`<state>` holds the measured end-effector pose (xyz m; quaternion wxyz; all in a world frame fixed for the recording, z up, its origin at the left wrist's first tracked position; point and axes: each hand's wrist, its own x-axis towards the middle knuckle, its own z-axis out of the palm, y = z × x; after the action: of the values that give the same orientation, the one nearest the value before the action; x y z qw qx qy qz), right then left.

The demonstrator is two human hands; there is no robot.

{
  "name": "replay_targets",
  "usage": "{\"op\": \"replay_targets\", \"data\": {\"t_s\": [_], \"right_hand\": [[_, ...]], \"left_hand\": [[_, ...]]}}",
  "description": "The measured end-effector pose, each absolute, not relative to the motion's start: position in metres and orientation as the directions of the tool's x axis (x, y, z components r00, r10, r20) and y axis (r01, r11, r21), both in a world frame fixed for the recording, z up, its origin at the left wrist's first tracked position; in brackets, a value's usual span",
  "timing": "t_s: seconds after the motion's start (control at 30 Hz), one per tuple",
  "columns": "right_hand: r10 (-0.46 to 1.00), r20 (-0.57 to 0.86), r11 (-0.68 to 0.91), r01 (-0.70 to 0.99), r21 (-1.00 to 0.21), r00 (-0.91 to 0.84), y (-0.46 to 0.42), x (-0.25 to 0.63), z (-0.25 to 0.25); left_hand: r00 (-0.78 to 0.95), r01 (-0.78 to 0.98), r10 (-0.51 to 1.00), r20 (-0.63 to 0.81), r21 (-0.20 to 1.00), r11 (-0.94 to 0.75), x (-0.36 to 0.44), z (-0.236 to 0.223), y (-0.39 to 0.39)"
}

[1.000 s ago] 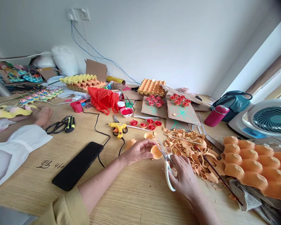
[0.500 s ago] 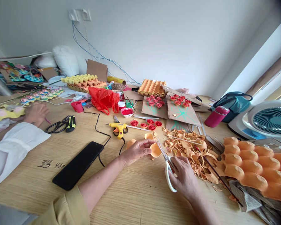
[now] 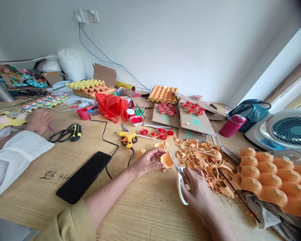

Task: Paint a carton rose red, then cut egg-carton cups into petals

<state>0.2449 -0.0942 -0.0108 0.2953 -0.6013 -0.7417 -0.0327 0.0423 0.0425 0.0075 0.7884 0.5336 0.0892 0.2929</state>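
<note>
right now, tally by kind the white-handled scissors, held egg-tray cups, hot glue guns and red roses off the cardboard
White-handled scissors: 1
Held egg-tray cup: 1
Hot glue gun: 1
Red roses off cardboard: 5
Total: 8

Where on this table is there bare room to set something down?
Nearly bare wood lies between the left forearm and right forearm; another patch is framed by the phone, the black cord and the yellow-and-black tool. Crowded: the back, and the right side, where orange scraps lie beside the egg tray.
</note>
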Motion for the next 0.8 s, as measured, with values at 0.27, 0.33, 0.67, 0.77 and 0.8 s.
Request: {"op": "replay_targets", "data": {"t_s": [0.27, 0.33, 0.67, 0.77, 0.8], "right_hand": [[0.879, 0.462, 0.281, 0.912, -0.299, -0.119, -0.0944, 0.2450, -0.0079], [0.876, 0.465, 0.293, 0.904, -0.310, -0.124, -0.0945, 0.2455, -0.0085], [0.866, 0.484, 0.307, 0.898, -0.314, -0.127, -0.0961, 0.2443, -0.0083], [0.862, 0.492, 0.308, 0.898, -0.315, -0.123, -0.0960, 0.2437, -0.0076], [0.861, 0.494, 0.305, 0.899, -0.315, -0.119, -0.0958, 0.2436, -0.0077]], "left_hand": [[0.839, -0.310, 0.530, 0.124, 0.909, 0.277, 0.0411, 0.0039, 0.0442], [0.834, -0.308, 0.540, 0.115, 0.908, 0.284, 0.0408, 0.0041, 0.0444], [0.800, -0.379, 0.587, 0.126, 0.864, 0.331, 0.0398, 0.0070, 0.0451], [0.781, -0.418, 0.608, 0.141, 0.841, 0.343, 0.0404, 0.0094, 0.0451], [0.776, -0.423, 0.614, 0.144, 0.840, 0.338, 0.0406, 0.0096, 0.0451]]}}
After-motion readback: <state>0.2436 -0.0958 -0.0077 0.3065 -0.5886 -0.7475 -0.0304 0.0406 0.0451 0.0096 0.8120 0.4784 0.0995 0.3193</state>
